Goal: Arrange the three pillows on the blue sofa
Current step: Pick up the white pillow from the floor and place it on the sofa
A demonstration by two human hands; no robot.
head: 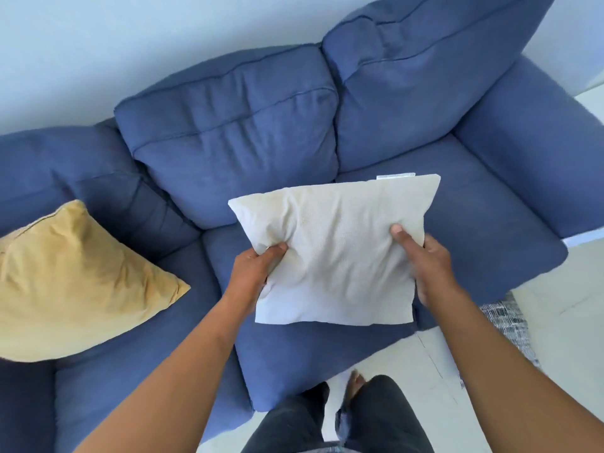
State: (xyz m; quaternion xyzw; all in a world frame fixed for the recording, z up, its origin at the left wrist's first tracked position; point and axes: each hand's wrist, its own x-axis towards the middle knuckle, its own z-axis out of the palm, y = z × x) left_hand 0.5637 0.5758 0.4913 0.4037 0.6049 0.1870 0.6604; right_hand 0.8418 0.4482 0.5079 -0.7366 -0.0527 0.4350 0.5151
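A cream-white square pillow (336, 253) hangs in the air over the right seat of the blue sofa (228, 148). My left hand (256, 268) pinches its left edge and my right hand (425, 259) grips its right edge. A small white label sticks out at its top edge. A yellow pillow (68, 282) lies on the left seat, one corner pointing toward the middle. No third pillow shows in this view.
The sofa's right armrest (536, 152) stands just right of the held pillow. Two back cushions lean against the pale wall. My legs and bare feet stand on the light floor in front of the seat. A patterned rug edge (510, 318) lies at the right.
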